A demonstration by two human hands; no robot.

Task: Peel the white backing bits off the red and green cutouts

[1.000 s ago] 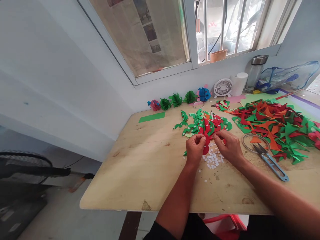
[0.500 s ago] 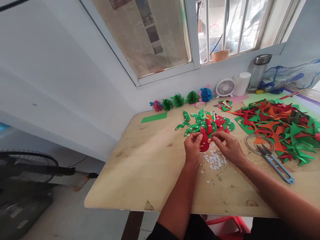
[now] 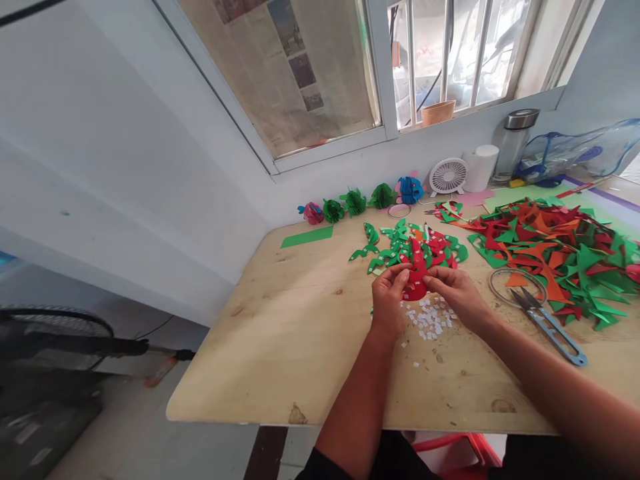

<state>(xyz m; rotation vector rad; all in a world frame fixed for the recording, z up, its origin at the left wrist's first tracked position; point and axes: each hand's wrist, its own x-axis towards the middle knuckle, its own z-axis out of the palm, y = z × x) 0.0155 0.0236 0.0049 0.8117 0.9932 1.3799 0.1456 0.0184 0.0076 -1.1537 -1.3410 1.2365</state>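
Note:
Between my two hands is a red paper cutout with small white squares on it. My left hand pinches its left side between thumb and fingers. On the other side, my right hand has thumb and fingertips closed on the cutout's right edge. Just below lie several loose small white paper squares on the wooden table. Beyond the hands is a pile of green and red curved paper cutouts, many with white squares on them.
A heap of paper scraps covers the right side, with thread snips and a tape ring before it. Along the wall stand folded paper figures, a small white fan and a glass bottle. A green strip lies at the left.
My right hand has closed on the right edge of the red cutout, which it was just beside before. The cutout now appears more turned and spread between both hands.

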